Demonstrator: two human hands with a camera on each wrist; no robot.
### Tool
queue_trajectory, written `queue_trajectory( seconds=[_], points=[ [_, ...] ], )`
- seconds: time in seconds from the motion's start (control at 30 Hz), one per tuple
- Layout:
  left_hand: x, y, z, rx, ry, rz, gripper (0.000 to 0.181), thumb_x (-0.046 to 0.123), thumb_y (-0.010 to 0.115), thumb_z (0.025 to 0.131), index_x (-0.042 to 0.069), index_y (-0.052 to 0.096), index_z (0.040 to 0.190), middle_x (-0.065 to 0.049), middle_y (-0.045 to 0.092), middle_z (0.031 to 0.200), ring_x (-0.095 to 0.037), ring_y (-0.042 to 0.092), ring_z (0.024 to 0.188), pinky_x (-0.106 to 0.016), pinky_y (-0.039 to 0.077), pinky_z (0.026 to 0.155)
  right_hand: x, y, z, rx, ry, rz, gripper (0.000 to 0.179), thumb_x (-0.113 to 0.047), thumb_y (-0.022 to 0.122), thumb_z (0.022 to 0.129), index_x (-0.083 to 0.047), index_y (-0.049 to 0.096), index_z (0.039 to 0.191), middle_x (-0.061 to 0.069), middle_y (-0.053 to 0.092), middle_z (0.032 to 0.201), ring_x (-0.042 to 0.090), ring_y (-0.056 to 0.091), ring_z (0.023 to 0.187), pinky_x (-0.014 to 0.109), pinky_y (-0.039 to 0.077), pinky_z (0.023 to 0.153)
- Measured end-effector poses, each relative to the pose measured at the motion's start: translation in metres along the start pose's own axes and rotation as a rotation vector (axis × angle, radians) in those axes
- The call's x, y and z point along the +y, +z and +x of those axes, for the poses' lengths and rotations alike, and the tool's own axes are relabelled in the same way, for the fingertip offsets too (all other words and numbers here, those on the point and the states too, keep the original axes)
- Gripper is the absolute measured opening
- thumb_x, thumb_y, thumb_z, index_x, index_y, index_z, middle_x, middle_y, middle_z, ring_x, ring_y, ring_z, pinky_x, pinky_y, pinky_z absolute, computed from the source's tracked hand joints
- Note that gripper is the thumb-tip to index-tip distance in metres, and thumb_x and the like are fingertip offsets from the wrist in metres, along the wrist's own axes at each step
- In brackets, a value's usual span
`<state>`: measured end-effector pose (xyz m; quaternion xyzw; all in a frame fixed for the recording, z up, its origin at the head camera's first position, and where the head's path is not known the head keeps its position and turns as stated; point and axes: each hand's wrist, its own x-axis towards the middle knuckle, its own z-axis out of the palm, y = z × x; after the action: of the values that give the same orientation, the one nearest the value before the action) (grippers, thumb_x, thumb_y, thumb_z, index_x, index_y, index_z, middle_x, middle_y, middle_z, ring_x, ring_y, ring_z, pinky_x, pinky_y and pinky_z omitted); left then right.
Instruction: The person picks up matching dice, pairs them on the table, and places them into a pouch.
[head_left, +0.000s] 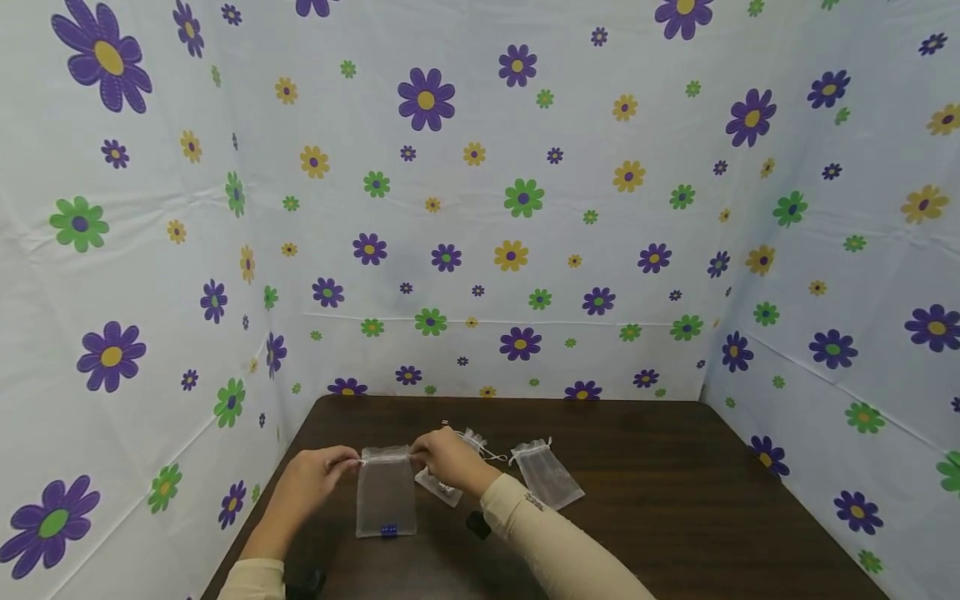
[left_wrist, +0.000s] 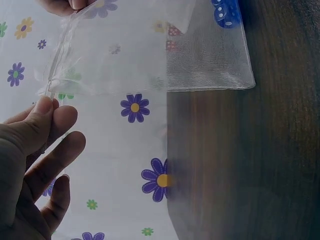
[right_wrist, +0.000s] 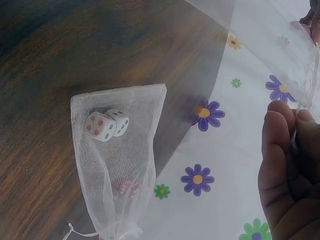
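A sheer white drawstring pouch (head_left: 386, 492) hangs upright between the two hands, with blue dice (head_left: 388, 530) at its bottom. My left hand (head_left: 311, 477) pinches the drawstring at the pouch's left top corner between thumb and forefinger; the other fingers spread loosely in the left wrist view. At the opposite corner my right hand (head_left: 456, 460) pinches the string. The neck between them looks gathered and nearly straight. Behind the right hand lies a second sheer pouch (right_wrist: 137, 155), holding white dice (right_wrist: 102, 126) and something red and white (right_wrist: 130, 188) near its neck.
A third sheer pouch (head_left: 549, 475) lies flat on the dark wooden table (head_left: 660, 500), right of the hands. Flower-printed white cloth (head_left: 480, 217) surrounds the table at the back and both sides. A dark wrist device (head_left: 477, 523) shows under the right sleeve.
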<state>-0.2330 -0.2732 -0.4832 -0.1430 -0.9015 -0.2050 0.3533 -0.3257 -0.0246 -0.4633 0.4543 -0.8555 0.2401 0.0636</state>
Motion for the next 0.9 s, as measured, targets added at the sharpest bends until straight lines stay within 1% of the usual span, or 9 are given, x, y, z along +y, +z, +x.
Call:
queue_trajectory(
  seconds=[0.07, 0.17, 0.3, 0.5, 0.63, 0.7, 0.9],
  points=[
    [0.0003, 0.0003, -0.0004, -0.011, -0.016, -0.004, 0.017, 0.003, 0.083, 0.081, 0.018, 0.075, 0.085, 0.008, 0.071, 0.075, 0.004, 0.050, 0.060, -0.027, 0.049, 0.055, 0.0007, 0.0003, 0.0002, 0.009, -0.011, -0.009, 0.014, -0.010, 0.067, 0.098, -0.009, 0.079, 0.105, -0.003, 0.076, 0.095, -0.001, 0.065, 0.075, 0.011, 0.049, 0.065],
    [0.0006, 0.0008, -0.0010, -0.035, -0.056, -0.012, 0.016, 0.003, 0.082, 0.083, 0.018, 0.075, 0.085, 0.009, 0.071, 0.076, 0.003, 0.051, 0.060, -0.027, 0.049, 0.055, 0.0004, -0.0002, 0.0002, 0.026, -0.023, -0.027, 0.013, -0.012, 0.068, 0.098, -0.009, 0.079, 0.104, -0.002, 0.076, 0.095, -0.002, 0.065, 0.077, 0.011, 0.049, 0.067],
    [0.0001, 0.0017, -0.0021, -0.055, -0.093, -0.017, 0.016, 0.004, 0.081, 0.085, 0.018, 0.074, 0.085, 0.011, 0.070, 0.075, 0.003, 0.051, 0.060, -0.026, 0.049, 0.055, -0.0010, -0.0009, -0.0009, 0.045, -0.024, -0.026, 0.012, -0.012, 0.068, 0.098, -0.009, 0.079, 0.101, -0.001, 0.077, 0.094, -0.001, 0.065, 0.076, 0.011, 0.049, 0.068],
    [-0.0021, 0.0024, -0.0036, -0.063, -0.120, -0.003, 0.015, 0.008, 0.080, 0.086, 0.021, 0.074, 0.086, 0.013, 0.069, 0.073, 0.003, 0.053, 0.060, -0.028, 0.047, 0.054, 0.0004, 0.0008, -0.0022, 0.057, -0.005, -0.023, 0.013, -0.012, 0.068, 0.098, -0.009, 0.080, 0.100, -0.001, 0.077, 0.094, 0.000, 0.066, 0.079, 0.012, 0.051, 0.069],
    [-0.0037, 0.0032, -0.0045, -0.074, -0.144, 0.016, 0.012, 0.011, 0.080, 0.087, 0.022, 0.075, 0.087, 0.012, 0.069, 0.073, 0.002, 0.052, 0.059, -0.027, 0.045, 0.053, 0.0033, 0.0020, -0.0024, 0.057, 0.002, -0.041, 0.013, -0.012, 0.068, 0.098, -0.010, 0.080, 0.101, -0.003, 0.077, 0.094, -0.001, 0.067, 0.080, 0.013, 0.051, 0.071],
    [-0.0044, 0.0040, -0.0047, -0.081, -0.151, 0.020, 0.011, 0.012, 0.081, 0.087, 0.021, 0.075, 0.087, 0.011, 0.070, 0.074, 0.001, 0.052, 0.059, -0.027, 0.045, 0.053, 0.0045, 0.0021, -0.0026, 0.055, 0.005, -0.041, 0.012, -0.012, 0.068, 0.098, -0.010, 0.080, 0.100, -0.003, 0.077, 0.094, -0.001, 0.067, 0.080, 0.013, 0.052, 0.071],
    [-0.0047, 0.0043, -0.0045, -0.084, -0.141, -0.007, 0.012, 0.009, 0.080, 0.087, 0.020, 0.076, 0.087, 0.010, 0.072, 0.077, 0.002, 0.057, 0.062, -0.027, 0.050, 0.056, 0.0066, 0.0017, -0.0042, 0.063, 0.023, -0.029, 0.011, -0.011, 0.069, 0.097, -0.010, 0.080, 0.098, -0.004, 0.076, 0.093, -0.004, 0.063, 0.075, 0.012, 0.051, 0.068]
  ],
)
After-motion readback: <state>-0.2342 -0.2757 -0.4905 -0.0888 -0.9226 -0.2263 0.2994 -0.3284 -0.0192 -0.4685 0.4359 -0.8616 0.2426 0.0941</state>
